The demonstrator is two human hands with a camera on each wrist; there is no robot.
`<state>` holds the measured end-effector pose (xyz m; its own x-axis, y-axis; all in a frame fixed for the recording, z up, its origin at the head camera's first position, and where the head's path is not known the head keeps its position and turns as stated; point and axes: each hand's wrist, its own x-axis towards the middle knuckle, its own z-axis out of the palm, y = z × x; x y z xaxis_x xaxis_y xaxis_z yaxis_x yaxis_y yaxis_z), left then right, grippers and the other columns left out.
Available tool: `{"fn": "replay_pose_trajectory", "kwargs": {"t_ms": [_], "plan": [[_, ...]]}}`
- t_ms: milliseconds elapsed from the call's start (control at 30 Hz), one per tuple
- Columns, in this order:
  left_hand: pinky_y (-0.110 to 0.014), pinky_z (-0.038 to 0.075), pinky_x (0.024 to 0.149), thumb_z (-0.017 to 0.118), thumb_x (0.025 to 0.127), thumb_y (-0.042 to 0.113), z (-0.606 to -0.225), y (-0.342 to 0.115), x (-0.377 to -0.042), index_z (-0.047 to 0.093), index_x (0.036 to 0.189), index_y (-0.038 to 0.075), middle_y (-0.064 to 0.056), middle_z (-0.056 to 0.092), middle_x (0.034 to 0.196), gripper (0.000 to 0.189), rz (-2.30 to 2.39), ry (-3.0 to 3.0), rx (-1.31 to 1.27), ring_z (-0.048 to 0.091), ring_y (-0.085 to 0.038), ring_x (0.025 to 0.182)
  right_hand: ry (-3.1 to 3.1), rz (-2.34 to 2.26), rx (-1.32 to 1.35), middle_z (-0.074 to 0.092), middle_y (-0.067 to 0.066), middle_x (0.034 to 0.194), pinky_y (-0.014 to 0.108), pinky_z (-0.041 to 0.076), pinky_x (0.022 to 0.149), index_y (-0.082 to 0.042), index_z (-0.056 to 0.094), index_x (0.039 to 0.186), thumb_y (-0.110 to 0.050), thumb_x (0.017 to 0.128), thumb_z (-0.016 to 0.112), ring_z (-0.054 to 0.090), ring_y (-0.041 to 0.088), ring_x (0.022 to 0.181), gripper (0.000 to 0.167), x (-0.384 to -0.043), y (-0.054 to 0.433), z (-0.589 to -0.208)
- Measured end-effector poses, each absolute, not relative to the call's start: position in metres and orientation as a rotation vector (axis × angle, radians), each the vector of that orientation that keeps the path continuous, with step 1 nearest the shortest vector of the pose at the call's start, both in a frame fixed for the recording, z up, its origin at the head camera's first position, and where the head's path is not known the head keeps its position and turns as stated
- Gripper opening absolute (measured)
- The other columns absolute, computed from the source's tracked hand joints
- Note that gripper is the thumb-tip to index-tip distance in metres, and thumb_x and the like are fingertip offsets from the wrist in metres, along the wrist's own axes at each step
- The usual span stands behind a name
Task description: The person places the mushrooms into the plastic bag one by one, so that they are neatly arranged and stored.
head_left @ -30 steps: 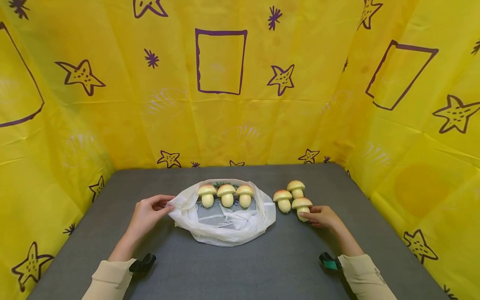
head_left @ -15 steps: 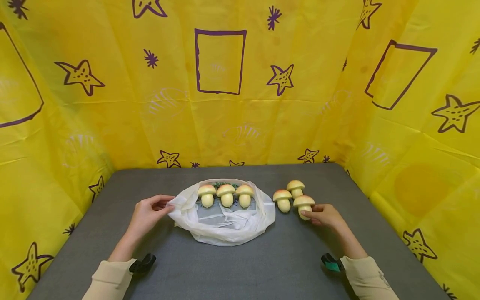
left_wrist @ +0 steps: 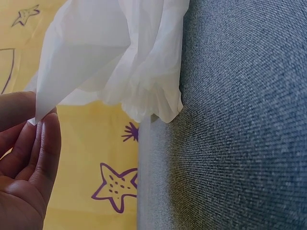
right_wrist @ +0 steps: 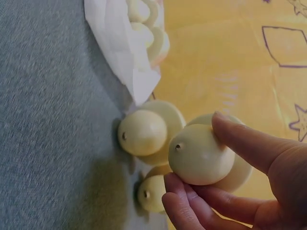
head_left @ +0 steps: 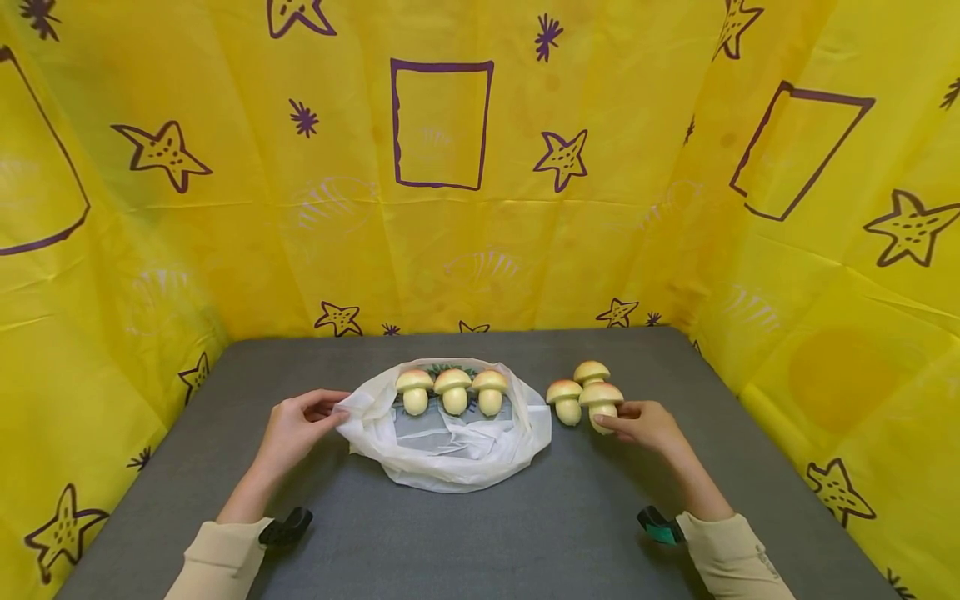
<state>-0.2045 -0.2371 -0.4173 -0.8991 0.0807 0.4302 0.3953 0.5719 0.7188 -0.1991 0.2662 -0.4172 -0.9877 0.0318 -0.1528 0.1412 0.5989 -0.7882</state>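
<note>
With thumb and fingers, my left hand (head_left: 298,421) pinches the left edge of a white plastic bag (head_left: 442,479) lying wide-mouthed on the table. In the left wrist view, the bag's corner (left_wrist: 45,96) sits between thumb and fingertips. Three toy mushrooms lie in a row inside the bag, the middle mushroom (head_left: 453,392) among them. My right hand (head_left: 643,425) grips another mushroom (head_left: 602,404) by its stem, beside the bag. Close behind it are a left loose mushroom (head_left: 566,402) and a back one (head_left: 592,372), partly hidden by the held one.
A dark grey cloth-covered table (head_left: 480,542) spreads under everything. Yellow curtains (head_left: 480,250) with starfish drawings stand along the back and both sides. Green leafy bits (head_left: 442,367) show at the bag's far rim.
My right hand has lifted the mushroom slightly and shifted it a little right, then back left, now overlapping the back mushroom. The left hand and bag stay still.
</note>
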Motion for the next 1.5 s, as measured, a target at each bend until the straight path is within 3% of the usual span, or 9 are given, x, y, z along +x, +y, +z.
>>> {"fn": "replay_pose_trajectory", "kwargs": {"t_ms": [300,633,900,1200,1500], "plan": [[-0.015,0.050,0.058,0.079,0.077,0.016,-0.437,-0.247,-0.217,0.073,0.101,0.009,-0.008,0.070,0.084,0.026,-1.261,-2.465,-0.372,0.059,-0.004,0.065,2.726,-1.362,0.118,0.070,0.020,0.102,0.038,0.057,0.076,0.009,0.064,0.111,-0.034,0.082,0.074,0.070,0.030,0.086,0.054,-0.199,0.249,-0.409],[-0.013,0.049,0.057,0.077,0.076,0.002,-0.415,-0.235,-0.203,0.071,0.099,-0.002,-0.016,0.069,0.083,0.024,-1.245,-2.477,-0.369,0.060,-0.010,0.064,2.756,-1.335,0.044,0.071,0.018,0.097,0.039,0.057,0.073,0.006,0.068,0.104,-0.034,0.081,0.075,0.070,0.030,0.081,0.046,-0.204,0.227,-0.404],[-0.015,0.050,0.058,0.078,0.077,0.009,-0.424,-0.240,-0.209,0.072,0.101,0.003,-0.012,0.070,0.084,0.025,-1.256,-2.468,-0.373,0.060,-0.007,0.065,2.813,-1.274,0.002,0.071,0.007,0.080,0.033,0.055,0.064,0.000,0.071,0.091,-0.037,0.078,0.076,0.069,0.027,0.073,0.039,-0.210,0.214,-0.404],[-0.014,0.049,0.057,0.076,0.076,0.002,-0.411,-0.234,-0.200,0.071,0.100,-0.003,-0.017,0.069,0.083,0.025,-1.243,-2.480,-0.365,0.061,-0.014,0.064,2.783,-1.311,-0.048,0.071,0.005,0.080,0.029,0.056,0.065,-0.001,0.072,0.089,-0.037,0.078,0.077,0.069,0.017,0.070,0.038,-0.216,0.198,-0.404],[-0.015,0.050,0.058,0.079,0.077,0.016,-0.438,-0.246,-0.217,0.073,0.101,0.008,-0.008,0.070,0.084,0.026,-1.260,-2.462,-0.371,0.060,-0.005,0.064,2.765,-1.311,-0.207,0.064,0.001,0.072,0.023,0.050,0.058,-0.002,0.069,0.078,-0.033,0.078,0.077,0.060,0.010,0.062,0.032,-0.223,0.178,-0.403]]}}
